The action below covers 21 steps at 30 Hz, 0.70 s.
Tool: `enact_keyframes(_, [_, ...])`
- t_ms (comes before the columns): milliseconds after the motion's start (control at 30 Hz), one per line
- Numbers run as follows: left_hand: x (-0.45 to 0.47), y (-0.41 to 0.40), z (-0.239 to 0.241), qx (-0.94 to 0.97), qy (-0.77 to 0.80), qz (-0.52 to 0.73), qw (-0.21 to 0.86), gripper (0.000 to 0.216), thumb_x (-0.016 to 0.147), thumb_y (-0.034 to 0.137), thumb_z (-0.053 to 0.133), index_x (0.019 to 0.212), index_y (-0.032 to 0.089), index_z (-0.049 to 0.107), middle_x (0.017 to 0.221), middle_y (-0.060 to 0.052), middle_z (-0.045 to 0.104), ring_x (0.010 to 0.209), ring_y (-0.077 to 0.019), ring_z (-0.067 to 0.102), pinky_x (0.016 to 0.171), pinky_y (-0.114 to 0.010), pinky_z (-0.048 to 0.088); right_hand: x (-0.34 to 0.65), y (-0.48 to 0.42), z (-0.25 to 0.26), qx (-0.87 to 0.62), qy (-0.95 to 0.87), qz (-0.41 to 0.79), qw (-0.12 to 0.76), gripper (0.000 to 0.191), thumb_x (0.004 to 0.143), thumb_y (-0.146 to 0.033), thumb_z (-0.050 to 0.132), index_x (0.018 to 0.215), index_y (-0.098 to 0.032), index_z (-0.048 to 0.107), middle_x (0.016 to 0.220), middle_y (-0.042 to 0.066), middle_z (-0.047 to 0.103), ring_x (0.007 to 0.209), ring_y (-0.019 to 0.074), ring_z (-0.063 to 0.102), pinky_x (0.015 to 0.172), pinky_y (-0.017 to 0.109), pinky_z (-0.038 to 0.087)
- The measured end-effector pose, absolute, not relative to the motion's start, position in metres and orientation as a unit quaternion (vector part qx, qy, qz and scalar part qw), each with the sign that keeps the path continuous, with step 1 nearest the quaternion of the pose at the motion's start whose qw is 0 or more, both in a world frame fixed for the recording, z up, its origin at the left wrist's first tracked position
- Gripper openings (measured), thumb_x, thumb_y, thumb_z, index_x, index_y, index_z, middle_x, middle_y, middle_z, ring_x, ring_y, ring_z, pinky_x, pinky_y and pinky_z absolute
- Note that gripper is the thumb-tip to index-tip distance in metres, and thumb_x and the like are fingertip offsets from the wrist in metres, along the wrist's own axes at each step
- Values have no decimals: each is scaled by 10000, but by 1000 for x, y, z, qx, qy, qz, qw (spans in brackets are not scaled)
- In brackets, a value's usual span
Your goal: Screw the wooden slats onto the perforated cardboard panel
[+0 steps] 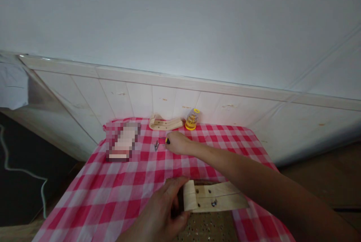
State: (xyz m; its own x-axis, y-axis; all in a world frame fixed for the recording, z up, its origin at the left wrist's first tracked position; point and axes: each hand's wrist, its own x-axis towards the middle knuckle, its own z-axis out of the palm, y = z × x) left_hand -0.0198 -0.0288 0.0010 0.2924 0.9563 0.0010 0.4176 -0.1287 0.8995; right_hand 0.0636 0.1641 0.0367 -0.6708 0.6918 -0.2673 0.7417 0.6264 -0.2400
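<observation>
My left hand [162, 212] rests at the near edge of the table with its fingers curled round the rounded left end of a pale wooden piece [214, 196], which has screw holes and lies on a perforated board [207, 229]. My right hand [178, 142] reaches far across the red and white checked tablecloth [135, 185]. Its fingers are closed on a small tool with a black and yellow handle [167, 140]. Small metal parts [156, 145] lie just left of that hand.
A second curved wooden piece [165, 123] and a small clear jar with a yellow base [192, 119] stand at the table's far edge against the white panelled wall [225, 102]. A blurred-out flat object [123, 141] lies at the far left. A cable [25, 170] hangs on the left.
</observation>
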Motion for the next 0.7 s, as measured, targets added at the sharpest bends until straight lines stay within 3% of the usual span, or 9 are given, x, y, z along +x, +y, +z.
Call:
enact_keyframes(400, [-20, -32, 3, 681, 525, 319, 399, 642, 741, 139, 623, 1375, 220, 564, 787, 27, 597, 619, -115, 526, 578, -211, 462, 89, 166, 52, 393, 902, -166, 64, 185, 878, -100, 616, 971, -70, 772, 964, 169, 803, 829, 224, 744, 626, 237, 449])
enact_keyframes(700, [-18, -32, 5, 682, 521, 338, 386, 607, 735, 136, 624, 1334, 231, 599, 773, 31, 605, 605, -110, 517, 566, -202, 463, 67, 162, 40, 374, 908, -171, 80, 200, 922, -174, 611, 919, -68, 782, 930, 177, 799, 784, 236, 733, 596, 258, 442])
